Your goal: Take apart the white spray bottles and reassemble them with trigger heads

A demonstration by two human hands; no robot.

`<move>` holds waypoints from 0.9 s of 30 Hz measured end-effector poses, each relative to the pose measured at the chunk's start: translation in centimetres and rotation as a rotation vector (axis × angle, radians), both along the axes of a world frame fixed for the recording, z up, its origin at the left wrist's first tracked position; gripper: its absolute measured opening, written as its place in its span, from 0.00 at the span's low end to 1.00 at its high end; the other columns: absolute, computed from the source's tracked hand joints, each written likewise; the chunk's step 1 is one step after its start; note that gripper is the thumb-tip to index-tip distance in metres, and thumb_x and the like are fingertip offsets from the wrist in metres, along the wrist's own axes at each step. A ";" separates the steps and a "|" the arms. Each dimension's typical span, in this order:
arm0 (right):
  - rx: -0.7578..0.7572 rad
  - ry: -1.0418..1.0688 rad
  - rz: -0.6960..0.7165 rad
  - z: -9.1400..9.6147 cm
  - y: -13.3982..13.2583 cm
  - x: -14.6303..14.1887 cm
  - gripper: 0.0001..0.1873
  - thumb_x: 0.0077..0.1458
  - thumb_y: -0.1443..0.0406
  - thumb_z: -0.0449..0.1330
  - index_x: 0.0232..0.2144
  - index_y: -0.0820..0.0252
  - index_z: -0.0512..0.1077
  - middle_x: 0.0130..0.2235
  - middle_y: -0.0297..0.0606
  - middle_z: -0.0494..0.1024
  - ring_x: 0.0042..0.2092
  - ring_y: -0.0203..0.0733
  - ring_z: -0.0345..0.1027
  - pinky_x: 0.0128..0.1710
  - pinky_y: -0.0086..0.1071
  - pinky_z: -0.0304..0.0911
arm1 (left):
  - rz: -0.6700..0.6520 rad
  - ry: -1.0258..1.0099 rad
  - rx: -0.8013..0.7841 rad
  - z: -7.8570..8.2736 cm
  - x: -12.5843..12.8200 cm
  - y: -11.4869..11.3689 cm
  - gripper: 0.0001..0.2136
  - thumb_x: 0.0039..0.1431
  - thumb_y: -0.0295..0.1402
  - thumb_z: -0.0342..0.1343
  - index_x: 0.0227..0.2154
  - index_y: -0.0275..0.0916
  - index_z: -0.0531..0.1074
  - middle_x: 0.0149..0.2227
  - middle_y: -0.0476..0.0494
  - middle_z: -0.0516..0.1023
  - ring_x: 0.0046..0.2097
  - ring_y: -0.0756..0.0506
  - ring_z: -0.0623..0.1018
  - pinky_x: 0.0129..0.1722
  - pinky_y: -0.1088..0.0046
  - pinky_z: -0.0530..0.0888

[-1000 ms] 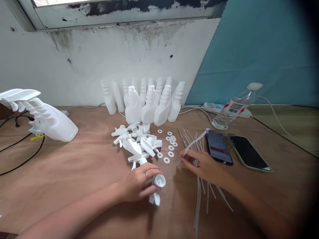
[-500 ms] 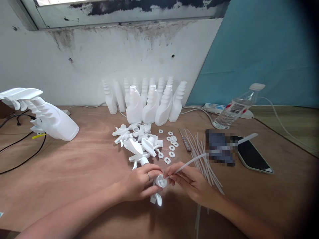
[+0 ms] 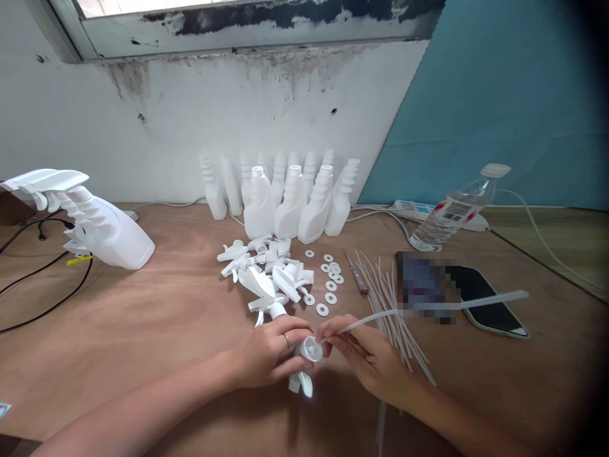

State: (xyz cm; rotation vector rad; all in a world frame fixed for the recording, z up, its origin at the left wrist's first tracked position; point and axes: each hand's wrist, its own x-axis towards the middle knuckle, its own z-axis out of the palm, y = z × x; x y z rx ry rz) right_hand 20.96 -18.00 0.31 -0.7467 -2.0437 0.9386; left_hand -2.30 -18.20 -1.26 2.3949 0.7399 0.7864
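Observation:
My left hand (image 3: 272,353) is closed around a white spray trigger head (image 3: 304,365) just above the wooden table (image 3: 157,324), its round collar facing right. My right hand (image 3: 364,355) pinches a long translucent dip tube (image 3: 428,306) near its left end, and that end touches the collar's opening. The tube runs out to the right over the phones. A bundle of the same tubes (image 3: 394,304) lies right behind my right hand. A heap of white trigger heads (image 3: 269,270) and several white ring washers (image 3: 328,279) lie just beyond my hands.
Several empty white bottles (image 3: 285,193) stand in rows against the wall. An assembled spray bottle (image 3: 90,219) lies at the left by black cables (image 3: 45,289). Two phones (image 3: 476,292), a water bottle (image 3: 451,209), a power strip (image 3: 413,206) and a small tool (image 3: 356,271) are at the right.
My right hand lifted one tube from the bundle and carried it left to the trigger head. The tube's left end now meets the collar. The left hand stayed put.

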 end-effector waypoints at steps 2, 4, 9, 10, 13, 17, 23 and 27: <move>0.063 -0.009 0.012 0.2 0.1 -0.2 0.08 0.65 0.70 0.49 0.39 0.59 0.68 0.31 0.35 0.73 0.32 0.33 0.70 0.34 0.27 0.66 | 0.006 0.008 -0.011 0.2 0.1 -0.1 0.15 0.63 0.35 0.53 0.51 0.36 0.68 0.50 0.34 0.73 0.51 0.43 0.74 0.52 0.69 0.73; 0.147 0.001 0.030 0.6 0.1 -0.4 0.09 0.64 0.71 0.48 0.37 0.59 0.68 0.32 0.37 0.73 0.34 0.34 0.70 0.35 0.27 0.67 | 0.019 0.003 -0.023 0.2 0.2 -0.2 0.15 0.63 0.36 0.53 0.50 0.36 0.69 0.49 0.35 0.73 0.50 0.43 0.75 0.51 0.69 0.73; 0.195 0.058 0.037 0.7 -0.3 -0.8 0.10 0.64 0.71 0.48 0.34 0.60 0.68 0.31 0.39 0.73 0.33 0.37 0.70 0.32 0.29 0.67 | 0.066 -0.050 -0.002 -0.3 0.6 -0.6 0.14 0.63 0.37 0.52 0.48 0.36 0.71 0.48 0.36 0.74 0.49 0.43 0.75 0.50 0.70 0.73; 0.183 0.057 0.036 0.5 -0.4 -0.9 0.10 0.64 0.70 0.48 0.34 0.61 0.68 0.31 0.39 0.73 0.31 0.36 0.69 0.31 0.29 0.66 | 0.080 -0.063 0.005 -0.5 0.7 -0.7 0.14 0.63 0.37 0.52 0.48 0.36 0.72 0.48 0.36 0.74 0.48 0.44 0.76 0.50 0.70 0.74; 0.153 0.056 0.020 -0.1 -0.6 -0.9 0.11 0.65 0.68 0.47 0.34 0.61 0.68 0.31 0.39 0.73 0.29 0.35 0.68 0.28 0.28 0.64 | 0.103 -0.068 0.003 -0.7 0.7 -0.9 0.15 0.64 0.37 0.51 0.49 0.36 0.72 0.48 0.36 0.74 0.46 0.44 0.76 0.48 0.70 0.74; 0.140 0.049 -0.018 -0.8 -0.7 -0.9 0.09 0.65 0.67 0.48 0.35 0.60 0.68 0.29 0.36 0.71 0.27 0.34 0.67 0.26 0.27 0.62 | 0.109 -0.067 0.000 -0.9 0.6 -1.0 0.15 0.64 0.36 0.51 0.50 0.36 0.72 0.47 0.36 0.74 0.46 0.45 0.76 0.48 0.70 0.74; 0.128 0.033 -0.018 -1.1 -0.7 -0.8 0.11 0.64 0.67 0.48 0.32 0.60 0.67 0.27 0.36 0.70 0.25 0.34 0.63 0.25 0.28 0.60 | 0.099 -0.074 -0.011 -1.0 0.5 -1.1 0.15 0.65 0.35 0.50 0.50 0.35 0.71 0.48 0.35 0.73 0.46 0.44 0.76 0.47 0.70 0.74; 0.167 -0.004 -0.021 -1.1 -0.6 -0.9 0.11 0.64 0.67 0.48 0.32 0.60 0.68 0.27 0.36 0.70 0.26 0.35 0.64 0.26 0.29 0.60 | 0.102 -0.045 0.007 -0.8 0.6 -1.0 0.13 0.64 0.35 0.51 0.47 0.35 0.72 0.47 0.35 0.73 0.44 0.45 0.76 0.46 0.71 0.75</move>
